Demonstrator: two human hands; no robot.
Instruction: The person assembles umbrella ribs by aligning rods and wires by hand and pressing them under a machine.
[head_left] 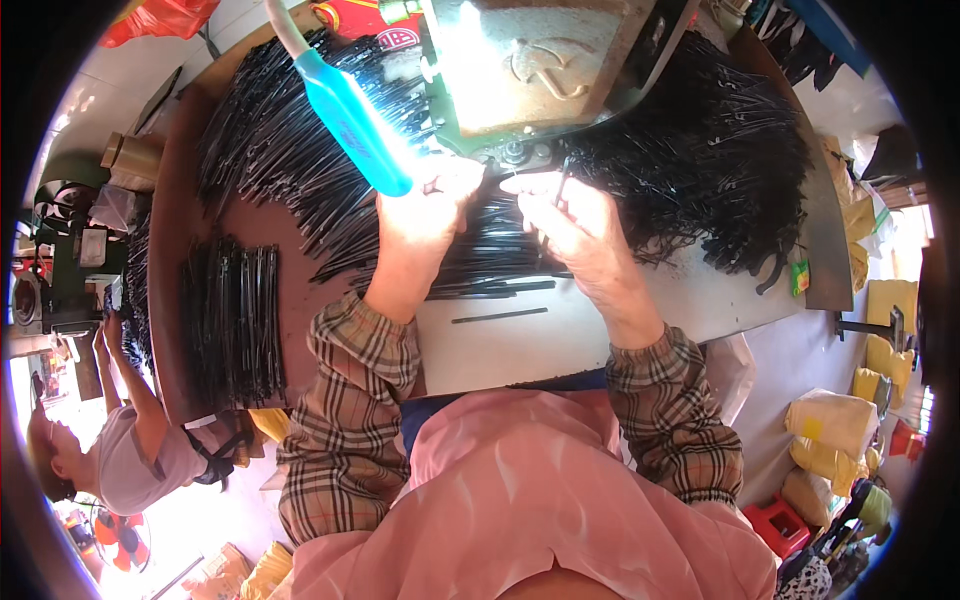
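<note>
My right hand (pixel 580 222) is closed, with a thin black rod (pixel 566 178) sticking up between its fingers. Its fingertips are right by the small metal fitting (pixel 514 152) at the foot of the machine (pixel 545 75), whose plate bears a raised umbrella shape. My left hand (pixel 425 215) is pinched shut on the other side of that fitting, under the lamp; glare hides what it holds. Beneath and between both hands lies a row of black rods (pixel 490 240). One loose rod (pixel 500 315) rests nearer me on the pale tabletop (pixel 470 355).
A bright blue lamp (pixel 350 120) hangs close above my left hand. Large heaps of black rods lie left (pixel 270 130) and right (pixel 720 150). A neat bundle (pixel 232 325) sits at the table's left. Another person (pixel 130 450) works at far left; yellow sacks (pixel 830 425) stand at right.
</note>
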